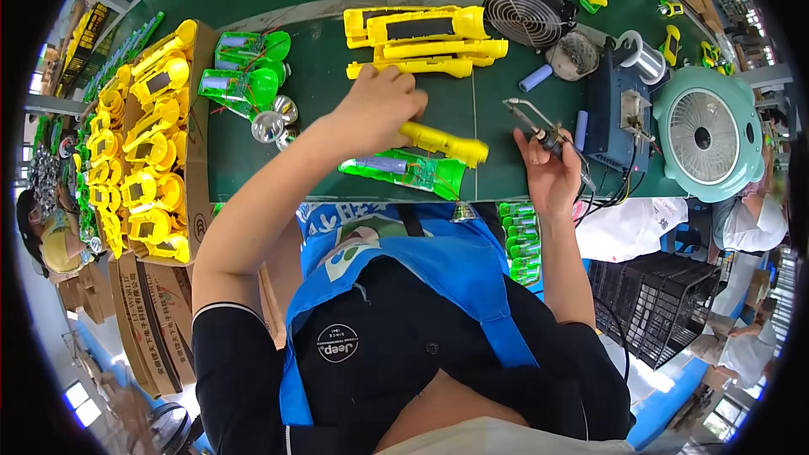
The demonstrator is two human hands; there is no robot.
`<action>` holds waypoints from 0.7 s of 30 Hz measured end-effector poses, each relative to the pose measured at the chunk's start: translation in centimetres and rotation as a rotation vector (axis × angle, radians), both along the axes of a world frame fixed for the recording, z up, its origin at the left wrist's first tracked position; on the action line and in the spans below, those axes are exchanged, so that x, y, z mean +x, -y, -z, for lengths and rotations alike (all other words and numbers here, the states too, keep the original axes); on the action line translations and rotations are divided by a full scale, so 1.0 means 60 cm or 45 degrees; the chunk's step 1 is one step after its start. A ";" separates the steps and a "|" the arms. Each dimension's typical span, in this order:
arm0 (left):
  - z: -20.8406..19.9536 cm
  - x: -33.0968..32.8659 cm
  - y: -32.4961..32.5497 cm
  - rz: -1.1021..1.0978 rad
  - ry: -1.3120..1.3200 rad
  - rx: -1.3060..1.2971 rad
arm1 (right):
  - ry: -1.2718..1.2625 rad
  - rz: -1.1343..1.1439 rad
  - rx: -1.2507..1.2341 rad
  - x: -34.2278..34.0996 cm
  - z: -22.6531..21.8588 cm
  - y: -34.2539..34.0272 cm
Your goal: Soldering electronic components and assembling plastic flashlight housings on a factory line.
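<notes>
Yellow casing (447, 145) is slanting between our hands, its long axis running left to right and dipping slightly toward us, its free end pointing rightward. Our left hand (379, 114) is the nearer, covering the casing's left end, so the rest is extending to the right of that palm; we cannot tell whether those fingers are gripping it or only curling beside the yellow stack (438, 49) beyond. Just on our side, a green shell (442, 175) is lying nearly parallel (we cannot tell whether the two are touching). Our right hand (552, 173), apart on the right, is grasping a soldering iron (549, 141).
</notes>
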State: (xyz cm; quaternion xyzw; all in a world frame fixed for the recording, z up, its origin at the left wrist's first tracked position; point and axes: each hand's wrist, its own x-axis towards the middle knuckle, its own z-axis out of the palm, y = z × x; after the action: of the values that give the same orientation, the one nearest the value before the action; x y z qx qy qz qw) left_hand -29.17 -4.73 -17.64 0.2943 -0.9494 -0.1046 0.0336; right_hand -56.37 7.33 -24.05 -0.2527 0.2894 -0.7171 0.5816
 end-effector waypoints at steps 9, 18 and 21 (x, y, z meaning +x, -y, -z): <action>-0.021 0.075 -0.107 0.076 -0.076 0.000 | 0.024 -0.037 -0.035 0.000 -0.001 -0.002; -0.097 0.102 0.040 -0.488 -0.651 0.156 | 0.116 -0.039 0.011 -0.007 0.007 -0.004; -0.100 0.049 0.222 -0.607 -0.663 0.034 | 0.132 -0.013 0.014 -0.007 0.006 -0.002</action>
State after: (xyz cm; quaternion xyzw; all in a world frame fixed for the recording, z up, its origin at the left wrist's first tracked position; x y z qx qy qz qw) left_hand -26.23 -18.08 -11.62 0.4714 -0.8122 -0.1776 0.2941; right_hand -56.77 7.46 -24.41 -0.2136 0.2616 -0.7246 0.6007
